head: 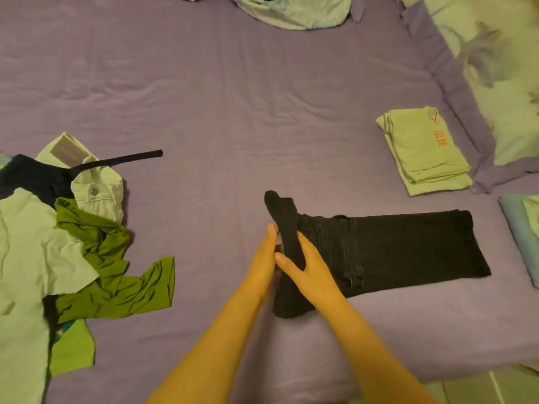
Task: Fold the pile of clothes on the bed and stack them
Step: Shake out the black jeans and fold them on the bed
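A flowered pillow (495,68) lies far right of the grip, and a crumpled duvet (291,10) (pale green) beyond it.

Unfolded clothes pile (58,243) at the bed's (233,97) left; folded jeans (393,249) at centre-right; folded shirt (423,153) behind them, beside the pillow (495,68).
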`<state>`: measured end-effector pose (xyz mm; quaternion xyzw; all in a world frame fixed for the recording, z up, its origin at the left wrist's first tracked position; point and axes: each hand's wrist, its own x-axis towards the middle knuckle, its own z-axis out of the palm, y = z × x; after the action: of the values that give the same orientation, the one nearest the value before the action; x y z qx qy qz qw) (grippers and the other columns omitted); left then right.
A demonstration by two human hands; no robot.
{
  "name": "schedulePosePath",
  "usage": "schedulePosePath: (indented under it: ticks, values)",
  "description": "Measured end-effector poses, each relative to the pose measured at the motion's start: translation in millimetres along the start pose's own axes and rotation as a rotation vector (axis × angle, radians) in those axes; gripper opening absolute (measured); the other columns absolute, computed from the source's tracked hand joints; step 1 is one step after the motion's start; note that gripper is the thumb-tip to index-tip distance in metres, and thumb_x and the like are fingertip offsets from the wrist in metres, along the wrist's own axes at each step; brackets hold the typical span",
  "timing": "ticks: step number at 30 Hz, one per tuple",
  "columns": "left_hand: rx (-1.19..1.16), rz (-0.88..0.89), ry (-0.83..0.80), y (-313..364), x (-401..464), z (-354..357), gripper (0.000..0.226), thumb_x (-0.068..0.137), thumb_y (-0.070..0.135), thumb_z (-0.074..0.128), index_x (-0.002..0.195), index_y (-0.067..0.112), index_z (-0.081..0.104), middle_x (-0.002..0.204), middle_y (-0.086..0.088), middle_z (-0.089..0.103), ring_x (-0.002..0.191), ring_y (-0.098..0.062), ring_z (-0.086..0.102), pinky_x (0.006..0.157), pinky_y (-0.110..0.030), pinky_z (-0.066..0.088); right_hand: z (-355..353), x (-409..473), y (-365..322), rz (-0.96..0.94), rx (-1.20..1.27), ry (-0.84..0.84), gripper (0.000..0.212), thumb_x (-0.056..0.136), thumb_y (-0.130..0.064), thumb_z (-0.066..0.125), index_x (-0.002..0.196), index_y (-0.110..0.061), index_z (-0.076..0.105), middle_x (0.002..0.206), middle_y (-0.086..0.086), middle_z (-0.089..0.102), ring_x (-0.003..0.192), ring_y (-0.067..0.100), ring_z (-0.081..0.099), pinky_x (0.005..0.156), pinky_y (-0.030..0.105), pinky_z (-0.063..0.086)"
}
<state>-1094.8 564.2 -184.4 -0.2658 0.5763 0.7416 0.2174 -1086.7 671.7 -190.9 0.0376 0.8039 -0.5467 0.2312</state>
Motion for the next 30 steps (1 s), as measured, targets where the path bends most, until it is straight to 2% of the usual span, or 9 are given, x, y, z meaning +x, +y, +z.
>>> schedulePosePath:
  ticks: [2, 4, 6, 7, 11, 14, 19, 25, 30]
  values:
    - [0.037, 0.014, -0.065, 11, -10, 19, 0.05, 0.101, 0.045, 0.019, 0.138, 0.026, 0.046, 0.121, -0.01, 0.064, 0.123, -0.022, 0.052, 0.103, -0.034, 0.041, -18, -9, -11, -0.005, 0.012, 0.074, 0.066, 0.089, -0.027, 0.064, 0.146, -0.032, 0.031, 0.13, -0.016, 0.048, 0.115, -0.005, 0.047, 0.097, 0.015, 0.041]
    - [0.066, 0.008, -0.112, 15, -15, 34, 0.052, 0.101, 0.046, 0.013, 0.138, 0.029, 0.044, 0.115, -0.004, 0.066, 0.127, -0.016, 0.043, 0.114, -0.043, 0.022, -36, -14, -13, 0.053, -0.081, 0.156, 0.062, 0.09, -0.015, 0.06, 0.144, -0.028, 0.033, 0.11, -0.016, 0.053, 0.095, -0.002, 0.054, 0.079, 0.008, 0.043]
    - [0.126, 0.008, -0.178, 19, -17, 56, 0.051, 0.1, 0.048, 0.011, 0.138, 0.033, 0.042, 0.113, 0.006, 0.063, 0.12, -0.006, 0.038, 0.114, -0.04, 0.017, -67, -22, -10, 0.113, -0.143, 0.258, 0.046, 0.093, -0.009, 0.053, 0.136, -0.021, 0.044, 0.092, -0.012, 0.056, 0.075, -0.002, 0.052, 0.058, 0.004, 0.04]
    - [0.152, 0.016, -0.217, 20, -16, 69, 0.05, 0.1, 0.049, 0.013, 0.138, 0.035, 0.041, 0.113, 0.011, 0.062, 0.117, -0.003, 0.038, 0.111, -0.034, 0.02, -85, -24, -7, 0.12, -0.149, 0.296, 0.039, 0.094, -0.01, 0.052, 0.132, -0.018, 0.049, 0.093, -0.009, 0.058, 0.074, -0.002, 0.051, 0.057, 0.004, 0.039]
    - [0.378, 0.125, -0.273, 14, 3, 126, 0.036, 0.1, 0.034, 0.043, 0.135, 0.027, 0.048, 0.122, 0.016, 0.056, 0.123, -0.005, 0.043, 0.095, -0.01, 0.033, -168, -32, 15, 0.168, -0.163, 0.398, 0.03, 0.093, -0.016, 0.057, 0.124, -0.014, 0.055, 0.102, -0.005, 0.056, 0.089, 0.009, 0.052, 0.07, 0.014, 0.039]
    - [0.797, 0.374, -0.181, -7, 22, 176, 0.042, 0.099, 0.024, 0.046, 0.141, 0.023, 0.043, 0.143, 0.001, 0.043, 0.135, -0.016, 0.031, 0.113, -0.029, 0.027, -229, -32, 43, 0.226, -0.111, 0.44, 0.026, 0.092, -0.017, 0.06, 0.117, -0.014, 0.056, 0.107, 0.003, 0.06, 0.088, 0.011, 0.054, 0.07, 0.02, 0.044]
    - [1.251, 0.534, -0.082, -54, 49, 247, 0.048, 0.1, 0.023, 0.043, 0.147, 0.028, 0.032, 0.159, -0.003, 0.016, 0.146, -0.025, 0.007, 0.118, -0.041, 0.015, -308, -16, 98, 0.282, -0.054, 0.392, 0.039, 0.092, -0.018, 0.06, 0.129, -0.013, 0.049, 0.114, 0.001, 0.056, 0.099, 0.015, 0.053, 0.081, 0.025, 0.045]
    - [1.525, 0.338, 0.033, -98, 88, 276, 0.054, 0.101, 0.041, 0.032, 0.151, 0.035, 0.013, 0.161, -0.004, -0.001, 0.147, -0.031, -0.006, 0.116, -0.054, 0.001, -374, 18, 165, 0.366, -0.063, 0.324, 0.047, 0.093, -0.019, 0.059, 0.136, -0.009, 0.045, 0.133, 0.01, 0.053, 0.116, 0.024, 0.052, 0.096, 0.035, 0.044]
    - [1.611, 0.2, 0.16, -126, 105, 260, 0.069, 0.094, 0.064, 0.018, 0.143, 0.038, -0.022, 0.156, -0.005, -0.026, 0.144, -0.033, -0.021, 0.115, -0.058, 0.0, -378, 41, 209, 0.433, -0.321, 0.275, 0.053, 0.095, -0.025, 0.056, 0.142, -0.008, 0.038, 0.139, 0.017, 0.047, 0.127, 0.035, 0.043, 0.106, 0.047, 0.037]
